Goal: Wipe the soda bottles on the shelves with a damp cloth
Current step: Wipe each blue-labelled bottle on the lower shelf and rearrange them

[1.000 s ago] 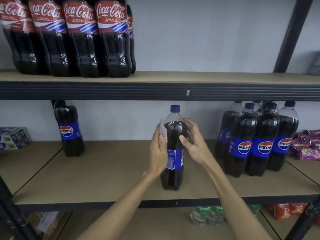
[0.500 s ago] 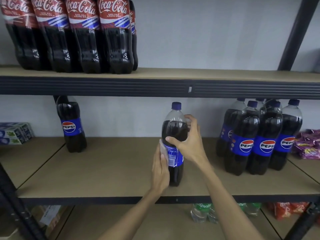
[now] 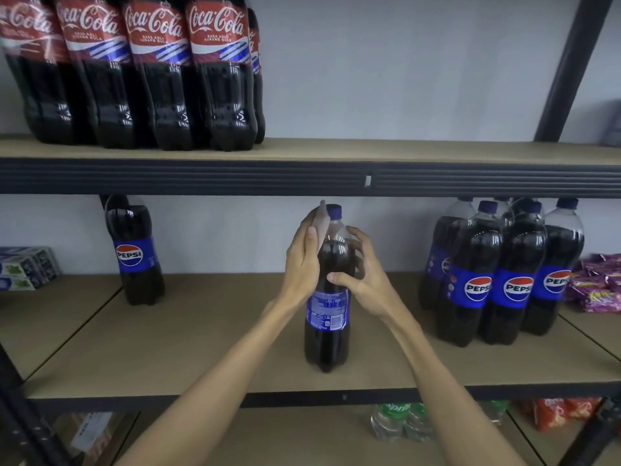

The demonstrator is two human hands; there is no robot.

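Middle shelf [image 3: 201,348]: the tan board in front of you, carrying all the Pepsi.
Upper shelf [image 3: 403,151]: just above it, bare on its right side.
Coca-Cola bottles [image 3: 161,79]: a tight upright row at the left of the upper shelf.
Pepsi group [image 3: 504,284]: a cluster of upright bottles at the right of the middle shelf, touching one another.
Centre Pepsi bottle [image 3: 327,331]: the one you are wiping; it stands upright near the front edge of the middle shelf, well apart from the group, its small-print side facing you.
Lone Pepsi bottle [image 3: 134,253]: upright at the back left, logo towards you.
Right hand [image 3: 366,280]: you grasp the centre bottle's shoulder, fingers curled round its far side, thumb across the front above the label.
Left hand [image 3: 302,264]: fingers straight, released flat against the bottle's upper left side, pressing the cloth on it.
Cloth [image 3: 322,223]: pale, between your left hand and the neck, its tip poking up beside the blue cap [image 3: 333,211].
Snack packets [image 3: 598,287]: purple, at the far right.
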